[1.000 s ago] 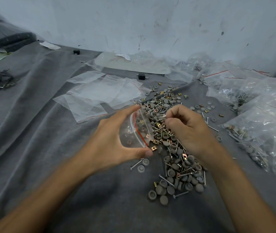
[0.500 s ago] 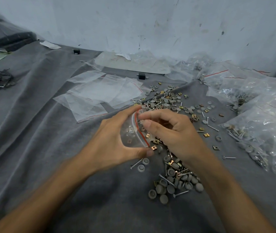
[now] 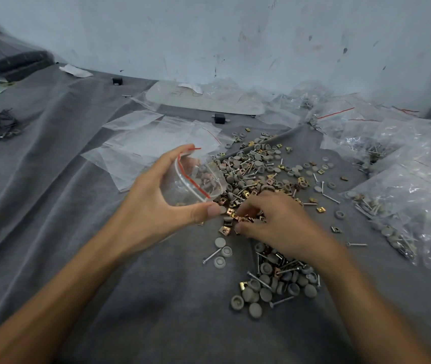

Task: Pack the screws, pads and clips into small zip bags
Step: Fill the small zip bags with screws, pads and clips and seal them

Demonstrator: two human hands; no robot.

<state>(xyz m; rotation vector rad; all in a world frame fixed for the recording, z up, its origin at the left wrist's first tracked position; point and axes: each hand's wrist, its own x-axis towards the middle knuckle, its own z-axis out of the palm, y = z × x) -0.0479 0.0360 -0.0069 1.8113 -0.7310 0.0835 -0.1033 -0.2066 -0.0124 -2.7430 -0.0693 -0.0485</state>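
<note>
A small clear zip bag (image 3: 196, 179) with a red strip is held up by the left hand (image 3: 156, 206), thumb below and fingers above, its mouth wide open. A few blurry parts are seen inside. The right hand (image 3: 274, 222) is curled down on the gold clips (image 3: 231, 212) at the near side of the pile (image 3: 256, 174) of screws and pads. Whether a clip is gripped cannot be told. Some empty bags (image 3: 156, 143) lie far left and filled bags (image 3: 406, 185) at the right, on grey cloth (image 3: 51, 206).
</note>
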